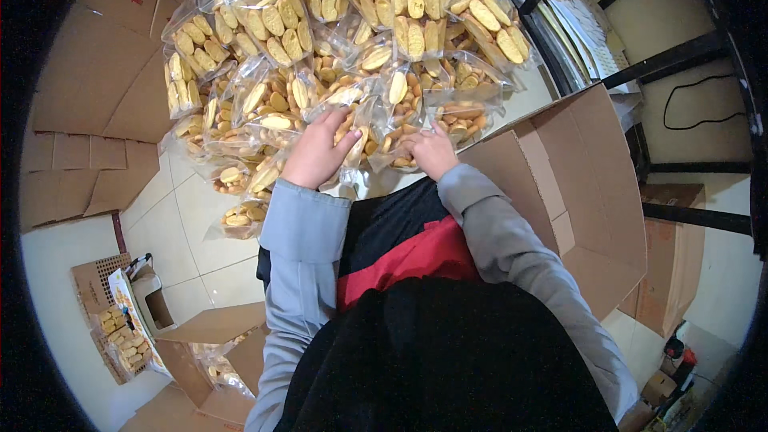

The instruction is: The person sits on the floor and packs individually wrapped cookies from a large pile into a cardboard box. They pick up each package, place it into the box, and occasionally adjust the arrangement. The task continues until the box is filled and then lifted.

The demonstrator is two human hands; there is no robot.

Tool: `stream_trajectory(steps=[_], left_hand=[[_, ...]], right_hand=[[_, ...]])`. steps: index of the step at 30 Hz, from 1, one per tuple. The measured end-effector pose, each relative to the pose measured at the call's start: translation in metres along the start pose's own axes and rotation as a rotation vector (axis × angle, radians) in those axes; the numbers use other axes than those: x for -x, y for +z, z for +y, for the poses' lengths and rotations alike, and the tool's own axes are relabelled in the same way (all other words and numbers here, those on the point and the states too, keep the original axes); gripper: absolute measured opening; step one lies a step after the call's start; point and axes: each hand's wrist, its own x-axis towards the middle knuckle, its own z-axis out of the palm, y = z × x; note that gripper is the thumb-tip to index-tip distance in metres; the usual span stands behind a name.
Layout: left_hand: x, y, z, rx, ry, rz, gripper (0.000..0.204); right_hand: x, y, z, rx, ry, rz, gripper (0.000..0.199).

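Clear plastic bags of oval golden rusks lie in a large heap in front of me. My left hand [320, 150] reaches onto the near edge of the heap. Its thumb stands apart from the fingers, whose tips rest on a bag of rusks [362, 134]. Just to the right, my right hand [432, 150] has its fingers curled at the edge of another bag of rusks [398, 150], with one finger pointing forward. The plastic partly hides those fingertips. Beyond the right hand lies a further bag of rusks [466, 116].
An open cardboard box [588, 192] stands at my right, beside a black metal frame [672, 60]. Tall cardboard [96, 72] lines the left side. Another open box [216, 368] holding bags sits at the lower left, near a printed carton [136, 324]. White tiles [188, 228] cover the floor.
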Motion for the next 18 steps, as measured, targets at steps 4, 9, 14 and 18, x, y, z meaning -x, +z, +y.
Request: stream_trajectory(steps=[4,9,14,18], left_hand=[[0.003,-0.002,-0.011,0.003,-0.052,0.003,0.035],[-0.012,-0.003,-0.018,0.060,-0.058,0.098,0.037],[-0.011,0.001,-0.031,0.113,-0.111,-0.018,0.036],[-0.012,0.004,-0.031,0.199,-0.076,-0.059,0.039]], right_hand=[[0.016,-0.063,-0.005,-0.066,-0.007,0.245,0.025],[0.074,-0.213,0.002,-0.019,0.057,0.658,0.033],[0.164,-0.334,0.013,0.013,0.482,0.980,0.023],[0.201,-0.372,0.002,0.253,0.675,0.883,0.026]])
